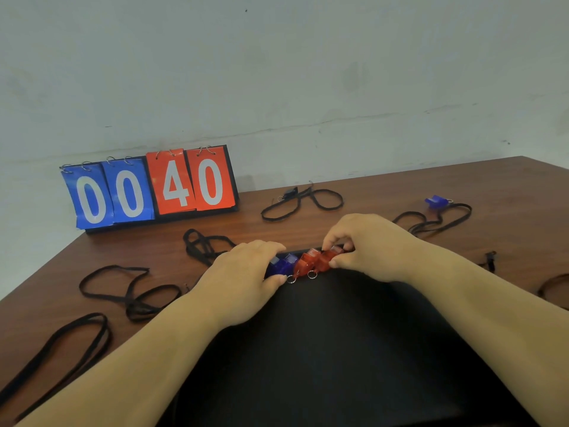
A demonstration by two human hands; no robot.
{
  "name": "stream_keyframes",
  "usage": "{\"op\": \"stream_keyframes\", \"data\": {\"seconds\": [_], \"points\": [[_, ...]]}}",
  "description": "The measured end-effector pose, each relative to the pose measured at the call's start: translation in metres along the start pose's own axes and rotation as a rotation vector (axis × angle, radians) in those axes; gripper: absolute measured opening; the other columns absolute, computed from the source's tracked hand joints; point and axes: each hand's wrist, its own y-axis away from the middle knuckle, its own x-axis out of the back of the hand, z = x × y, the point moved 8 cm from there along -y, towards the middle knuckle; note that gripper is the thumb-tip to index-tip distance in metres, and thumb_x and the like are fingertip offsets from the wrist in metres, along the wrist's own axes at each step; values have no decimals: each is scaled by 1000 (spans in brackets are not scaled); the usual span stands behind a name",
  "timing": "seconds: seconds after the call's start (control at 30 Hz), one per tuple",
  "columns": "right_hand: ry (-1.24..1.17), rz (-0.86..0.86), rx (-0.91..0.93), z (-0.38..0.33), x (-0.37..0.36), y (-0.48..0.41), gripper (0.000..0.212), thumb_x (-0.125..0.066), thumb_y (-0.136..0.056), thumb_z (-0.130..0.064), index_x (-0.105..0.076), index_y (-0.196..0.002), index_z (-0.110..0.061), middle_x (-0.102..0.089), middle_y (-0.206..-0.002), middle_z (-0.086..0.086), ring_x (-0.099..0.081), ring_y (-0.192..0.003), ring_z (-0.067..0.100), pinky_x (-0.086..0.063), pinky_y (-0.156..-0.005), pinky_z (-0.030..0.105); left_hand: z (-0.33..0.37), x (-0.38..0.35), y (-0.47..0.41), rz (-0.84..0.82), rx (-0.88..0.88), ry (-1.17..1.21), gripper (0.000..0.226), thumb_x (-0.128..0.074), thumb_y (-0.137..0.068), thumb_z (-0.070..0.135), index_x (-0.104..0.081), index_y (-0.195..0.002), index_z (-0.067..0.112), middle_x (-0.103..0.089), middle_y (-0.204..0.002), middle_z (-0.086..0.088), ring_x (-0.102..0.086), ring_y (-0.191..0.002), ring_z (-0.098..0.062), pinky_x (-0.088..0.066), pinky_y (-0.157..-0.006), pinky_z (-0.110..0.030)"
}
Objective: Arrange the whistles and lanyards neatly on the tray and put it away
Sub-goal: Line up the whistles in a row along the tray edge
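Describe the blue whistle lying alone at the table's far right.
The blue whistle looks like glossy see-through plastic. It lies on the brown table. A small metal ring at its right end joins a black lanyard that trails in loose loops. Nothing else touches it.

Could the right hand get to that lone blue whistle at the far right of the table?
Probably yes, once it lets go: the right hand pinches a red whistle on the tray, and only a black lanyard lies between it and the blue whistle.
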Motion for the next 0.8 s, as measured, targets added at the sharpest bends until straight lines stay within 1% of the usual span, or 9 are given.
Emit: {"op": "stream_keyframes", "data": {"seconds": [0.23,0.4,0.5,0.6,0.7,0.8], "points": [[-32,21,-15,1,1,1,40,-77,-88,-38,-64,-126,-37,-57,-119,-17,-57,-105,3,-49,-95,26,2,2,2,8,15,29,62,-55,-97,59,-39,-152,35,-50,-152,12,-48,-136,-11,-44,-114,-37],[-66,30,-36,3,5,4,38,-76,-88,-40,-64,-125,-37,-53,-117,-18,-57,-107,5,-48,-95,26,3,3,3,-9,41,40,61,-54,-98,59,-39,-152,35,-50,-153,11,-48,-137,-11,-43,-115,-38],[-98,33,-37,2,8,8,36,-74,-89,-41,-64,-124,-37,-55,-122,-17,-55,-108,4,-48,-95,26,6,5,5,-21,56,48,60,-51,-100,59,-39,-153,34,-48,-155,11,-45,-140,-12,-40,-118,-38],[-134,60,-36,0,13,12,35,-72,-90,-41,-65,-124,-37,-58,-127,-15,-53,-105,1,-43,-92,22,8,8,8,-22,62,52,62,-45,-100,62,-38,-154,33,-47,-156,11,-44,-141,-11,-38,-118,-37],[-186,100,-48,2,22,17,35,-73,-89,-40,-65,-123,-37,-59,-128,-14,-59,-105,4,-42,-89,22,11,10,11,-44,62,48,66,-42,-99,65,-35,-157,34,-45,-158,12,-42,-143,-10,-37,-119,-36],[-252,123,-66,8,33,22,34,-73,-89,-42,-65,-122,-38,-58,-128,-15,-60,-107,4,-41,-88,21,14,14,8,-92,54,19,70,-41,-98,69,-30,-158,35,-44,-159,12,-42,-144,-9,-36,-119,-34]]}}
